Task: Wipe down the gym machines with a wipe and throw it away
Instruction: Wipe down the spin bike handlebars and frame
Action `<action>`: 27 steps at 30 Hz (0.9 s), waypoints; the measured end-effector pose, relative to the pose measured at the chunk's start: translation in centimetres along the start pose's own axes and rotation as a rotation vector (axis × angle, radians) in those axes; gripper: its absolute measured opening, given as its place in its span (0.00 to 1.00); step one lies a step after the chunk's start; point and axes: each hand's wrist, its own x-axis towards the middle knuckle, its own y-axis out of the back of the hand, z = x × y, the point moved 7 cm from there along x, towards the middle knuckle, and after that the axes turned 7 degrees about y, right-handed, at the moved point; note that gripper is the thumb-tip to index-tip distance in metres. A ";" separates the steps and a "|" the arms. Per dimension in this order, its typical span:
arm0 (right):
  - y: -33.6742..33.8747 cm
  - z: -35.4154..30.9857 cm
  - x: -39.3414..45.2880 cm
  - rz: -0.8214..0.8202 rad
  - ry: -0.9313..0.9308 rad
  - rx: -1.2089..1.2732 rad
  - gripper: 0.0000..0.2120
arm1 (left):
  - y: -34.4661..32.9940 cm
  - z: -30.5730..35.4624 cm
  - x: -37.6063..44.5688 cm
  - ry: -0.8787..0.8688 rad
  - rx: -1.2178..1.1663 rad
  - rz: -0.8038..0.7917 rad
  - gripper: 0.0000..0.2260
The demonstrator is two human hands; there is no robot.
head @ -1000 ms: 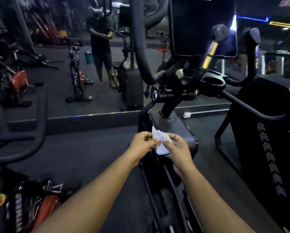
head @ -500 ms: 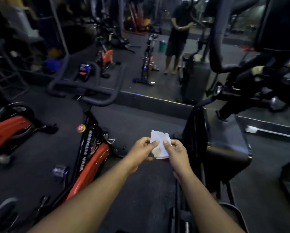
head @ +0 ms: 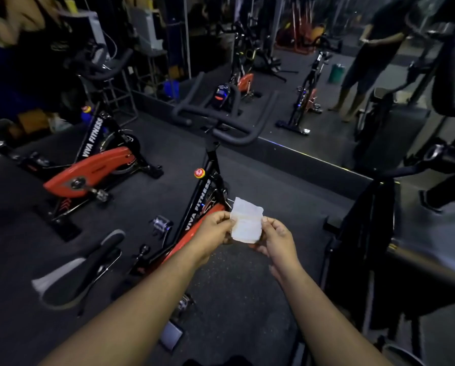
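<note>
Wipe (head: 246,221) held spread at chest height, pinched on its left edge by left hand (head: 212,231) and on its right edge by right hand (head: 277,238); step judged as readying the wipe between machines; next move calls for bringing it to the near spin bike (head: 207,186), handlebars (head: 222,122) likely; compared with earlier, view swung left; grasp unchanged.

dark machine (head: 366,233) cut off at right edge; top-left corner (head: 15,19) blurred beyond telling
</note>
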 end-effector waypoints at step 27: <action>-31.4 14.2 -14.8 -0.273 -0.157 0.104 0.09 | 33.6 -11.9 -12.3 0.028 0.173 0.138 0.07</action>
